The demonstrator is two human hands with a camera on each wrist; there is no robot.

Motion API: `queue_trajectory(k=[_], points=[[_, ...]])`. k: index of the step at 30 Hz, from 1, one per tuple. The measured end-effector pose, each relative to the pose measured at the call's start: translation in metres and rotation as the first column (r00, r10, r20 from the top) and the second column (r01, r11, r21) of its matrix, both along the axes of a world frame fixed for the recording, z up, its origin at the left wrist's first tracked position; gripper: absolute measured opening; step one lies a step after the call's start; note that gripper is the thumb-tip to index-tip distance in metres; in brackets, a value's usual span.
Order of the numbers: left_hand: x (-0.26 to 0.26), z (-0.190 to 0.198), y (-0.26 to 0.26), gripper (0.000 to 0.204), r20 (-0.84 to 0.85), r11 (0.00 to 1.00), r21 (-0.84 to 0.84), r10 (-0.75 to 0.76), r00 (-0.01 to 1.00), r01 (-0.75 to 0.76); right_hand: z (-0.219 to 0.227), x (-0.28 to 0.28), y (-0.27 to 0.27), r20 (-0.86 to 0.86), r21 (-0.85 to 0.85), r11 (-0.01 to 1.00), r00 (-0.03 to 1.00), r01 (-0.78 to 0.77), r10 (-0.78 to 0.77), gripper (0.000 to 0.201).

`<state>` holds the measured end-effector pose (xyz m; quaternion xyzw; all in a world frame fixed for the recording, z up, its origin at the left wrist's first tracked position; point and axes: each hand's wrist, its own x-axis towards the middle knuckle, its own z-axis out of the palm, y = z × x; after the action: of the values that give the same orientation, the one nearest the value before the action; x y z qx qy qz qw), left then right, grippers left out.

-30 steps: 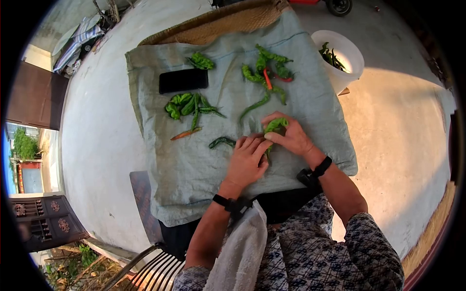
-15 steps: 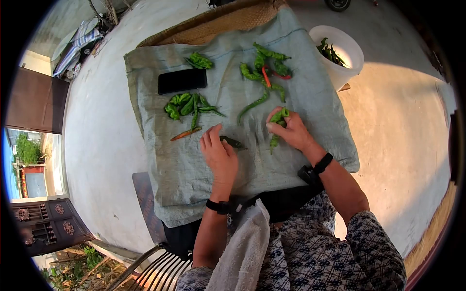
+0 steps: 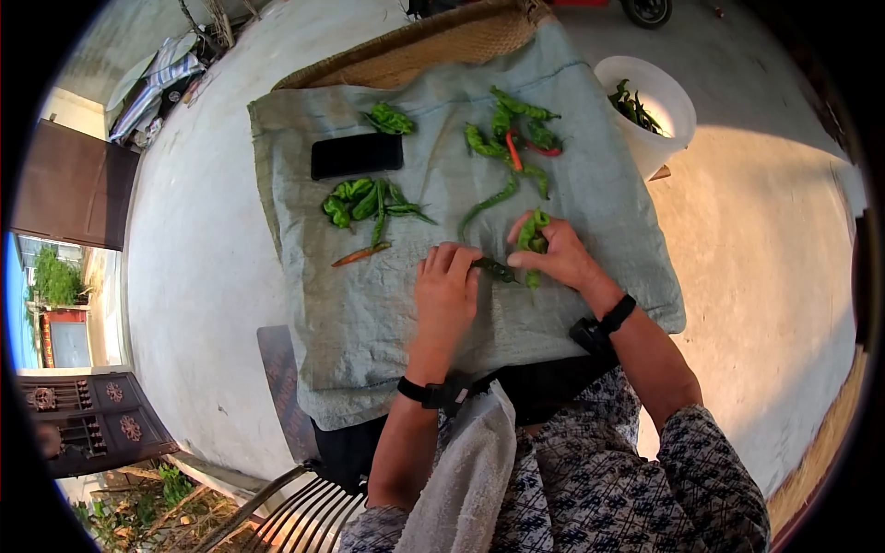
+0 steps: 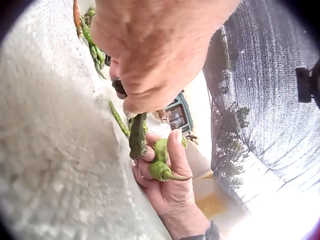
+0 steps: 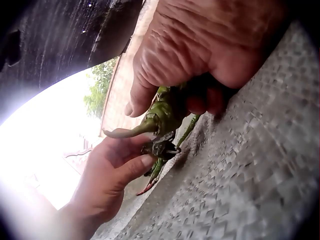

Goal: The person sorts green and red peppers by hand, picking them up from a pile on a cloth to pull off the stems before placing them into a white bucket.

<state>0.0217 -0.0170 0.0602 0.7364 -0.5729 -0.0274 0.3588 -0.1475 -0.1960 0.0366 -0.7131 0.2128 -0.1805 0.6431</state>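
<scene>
The left hand [image 3: 446, 293] pinches a dark green pepper [image 3: 495, 269], whose free end points toward the right hand. In the left wrist view that dark pepper [image 4: 138, 137] comes out from under the fingers. The right hand [image 3: 564, 256] grips a lighter green, wrinkled pepper [image 3: 533, 232]; in the right wrist view its curved stem sticks out beside the thumb, close to the dark pepper [image 5: 160, 148]. Above the right hand on the cloth [image 3: 369, 313] lies a group of green peppers [image 3: 483, 142] with a red one [image 3: 513, 150].
At the left of the cloth are a black phone [image 3: 357, 156], several green peppers [image 3: 355, 198], an orange pepper [image 3: 360, 255] and a green pepper [image 3: 391, 119] above the phone. A white bucket [image 3: 678, 101] holding peppers stands on the floor at upper right.
The left hand went left to the dark pepper, took hold of it and brought it right, beside the right hand. The right hand keeps its green pepper.
</scene>
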Motion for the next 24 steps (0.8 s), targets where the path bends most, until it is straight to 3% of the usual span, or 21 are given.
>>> queue_trajectory(k=[5,9,12,15,18,24], points=[[-0.017,-0.003,-0.024,0.030,-0.100,0.993,-0.100,-0.076,0.992,0.066,0.001,0.000,-0.001,0.014,-0.025,0.997,0.997,-0.072,0.072,0.037],[-0.015,-0.017,-0.027,0.037,-0.230,0.991,-0.135,-0.042,0.972,0.011,0.000,0.001,-0.001,-0.002,-0.082,0.994,0.997,-0.075,0.075,0.037],[-0.017,-0.023,-0.024,0.037,-0.316,0.989,-0.139,0.012,0.949,-0.059,0.001,0.001,0.000,-0.035,-0.074,0.994,0.997,-0.075,0.073,0.035],[-0.027,-0.019,-0.023,0.035,-0.587,0.955,-0.049,0.209,0.783,-0.291,-0.001,0.002,0.001,-0.055,-0.077,0.995,0.997,-0.065,0.061,0.032],[-0.018,-0.041,-0.016,0.030,-0.541,0.949,0.073,0.296,0.788,-0.306,-0.005,0.000,-0.001,-0.037,-0.026,0.999,0.999,-0.028,0.027,0.031],[-0.015,-0.048,-0.021,0.022,-0.340,0.977,-0.048,0.180,0.923,-0.208,-0.003,-0.002,-0.003,-0.014,0.034,0.999,0.999,0.035,-0.034,0.036]])
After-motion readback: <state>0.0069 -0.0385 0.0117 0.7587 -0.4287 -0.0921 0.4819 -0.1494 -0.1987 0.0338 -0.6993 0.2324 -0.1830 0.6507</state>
